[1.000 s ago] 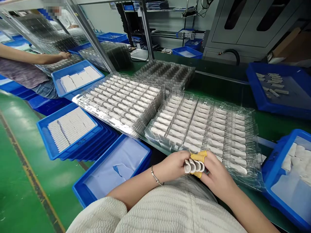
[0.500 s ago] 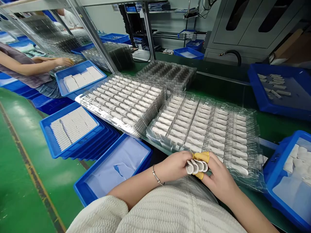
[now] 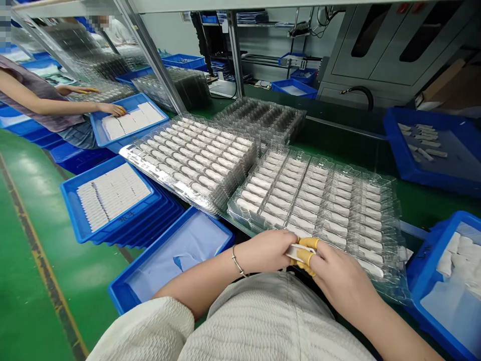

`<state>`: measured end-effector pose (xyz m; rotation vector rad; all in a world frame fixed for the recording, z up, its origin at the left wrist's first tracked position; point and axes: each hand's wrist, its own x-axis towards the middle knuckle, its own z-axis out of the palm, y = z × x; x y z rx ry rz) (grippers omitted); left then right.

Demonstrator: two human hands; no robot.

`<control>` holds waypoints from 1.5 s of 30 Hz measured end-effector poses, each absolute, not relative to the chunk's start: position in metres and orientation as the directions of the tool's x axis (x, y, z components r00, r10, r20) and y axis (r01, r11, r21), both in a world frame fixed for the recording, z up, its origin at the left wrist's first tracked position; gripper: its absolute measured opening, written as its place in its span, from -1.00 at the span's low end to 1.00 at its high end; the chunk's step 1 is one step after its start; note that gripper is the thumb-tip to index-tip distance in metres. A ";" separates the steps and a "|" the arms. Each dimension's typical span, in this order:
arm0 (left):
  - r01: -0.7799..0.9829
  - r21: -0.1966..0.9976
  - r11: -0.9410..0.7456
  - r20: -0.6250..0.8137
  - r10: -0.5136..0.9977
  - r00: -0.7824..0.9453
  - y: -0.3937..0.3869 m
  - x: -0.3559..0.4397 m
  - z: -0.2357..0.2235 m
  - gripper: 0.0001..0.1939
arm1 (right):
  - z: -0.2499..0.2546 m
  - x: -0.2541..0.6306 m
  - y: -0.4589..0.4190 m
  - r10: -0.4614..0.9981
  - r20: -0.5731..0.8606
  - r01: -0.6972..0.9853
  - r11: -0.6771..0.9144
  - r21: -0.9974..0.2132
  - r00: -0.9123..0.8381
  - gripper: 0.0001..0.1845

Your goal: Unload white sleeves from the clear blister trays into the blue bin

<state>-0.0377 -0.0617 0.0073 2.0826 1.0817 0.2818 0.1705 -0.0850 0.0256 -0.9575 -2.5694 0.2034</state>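
Observation:
Close to my body, my left hand (image 3: 271,250) and my right hand (image 3: 330,268) meet around a small bundle of white, elongated pieces (image 3: 295,250). Both hands are closed on it. Yellow finger cots cover some fingertips of my right hand, and they hide much of the bundle. Just beyond my hands lies a clear plastic tray (image 3: 240,213) with rows of white elongated pieces in its slots. To its left, a stack of similar clear trays (image 3: 215,205) is topped by one filled with the same kind of pieces.
Blue bins stand at left: one with rows of white pieces (image 3: 66,193), another with a pale sheet (image 3: 116,296). At right, a blue bin (image 3: 417,278) holds white pieces. Clear trays (image 3: 263,113) are stacked behind. A co-worker's hand (image 3: 112,109) reaches into a blue bin.
The bundle has turned in my hands, so its fanned, rounded ends no longer face me. My right fingers have shifted over it. The co-worker's hand has moved onto the white pieces.

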 end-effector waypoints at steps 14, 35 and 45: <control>-0.500 0.851 0.164 -0.038 0.967 0.253 -0.062 0.011 -0.005 -0.29 | -0.009 0.122 -0.068 0.999 -0.003 -0.264 -0.011 -0.964 -0.033 -0.79; -0.042 0.936 -0.351 0.349 0.901 0.258 -0.063 -0.020 0.017 -0.66 | -0.038 0.145 -0.071 0.986 0.126 0.006 0.127 -0.992 -0.106 -0.75; 0.072 0.904 -0.421 0.369 0.855 0.365 -0.060 -0.024 0.023 -0.70 | -0.029 0.145 -0.074 0.966 0.222 0.167 0.243 -0.956 -0.131 -0.80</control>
